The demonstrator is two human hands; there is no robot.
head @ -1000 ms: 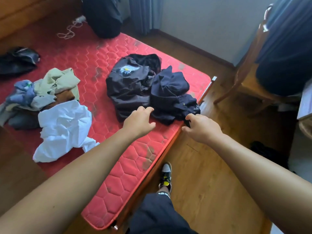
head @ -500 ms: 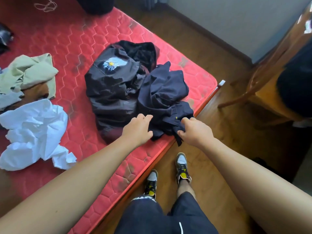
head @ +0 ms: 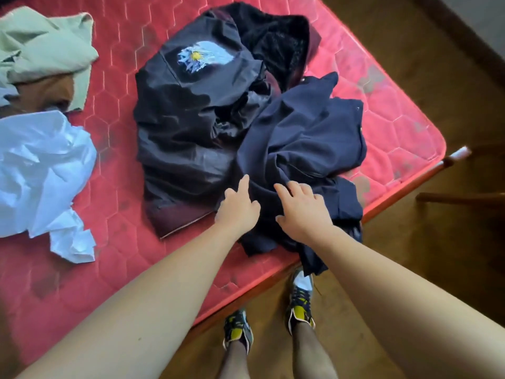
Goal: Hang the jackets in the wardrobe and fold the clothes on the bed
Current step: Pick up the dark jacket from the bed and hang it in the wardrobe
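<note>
Resting side by side, the left hand [head: 237, 207] and right hand [head: 304, 212] lie loose-fingered, gripping nothing, on the near end of the navy jacket [head: 306, 138]. It stretches away from them by the mattress [head: 396, 110] corner, the right hand more squarely on it.

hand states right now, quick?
Left hand: open, forefinger out at the edge of the navy jacket.
Right hand: open, fingers spread on the navy jacket.

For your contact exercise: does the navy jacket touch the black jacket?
Touching. The head view shows the navy jacket lying over the black jacket, their fabric overlapping.
</note>
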